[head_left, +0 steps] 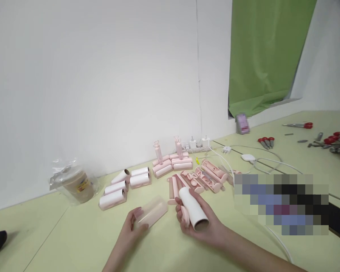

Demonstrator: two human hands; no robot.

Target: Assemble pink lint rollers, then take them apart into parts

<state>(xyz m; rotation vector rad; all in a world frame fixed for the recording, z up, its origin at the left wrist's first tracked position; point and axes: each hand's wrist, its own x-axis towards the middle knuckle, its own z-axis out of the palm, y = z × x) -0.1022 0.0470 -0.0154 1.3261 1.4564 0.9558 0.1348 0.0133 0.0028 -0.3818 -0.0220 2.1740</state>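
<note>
My left hand (134, 226) holds a translucent pink plastic cover (153, 212) by its left end, a little above the table. In my right hand (205, 228) is a white roll (193, 207), tilted, with its hollow end facing me. The same fingers also grip a small pink plastic piece (185, 216) beside the roll. Beyond my right hand lie several pink plastic cases (191, 181) with loose parts in them. Left of these, white rolls in pink holders (113, 198) stand in a group. My palms and the inner ends of the held things are partly hidden.
Pink pieces with upright handles (158, 153) stand by the wall. A bagged tub (79, 185) sits at the left. White cables (274, 230) and a power strip (198, 149) lie to the right. Red-handled tools (268, 141) are farther right. A blurred patch hides part of the table.
</note>
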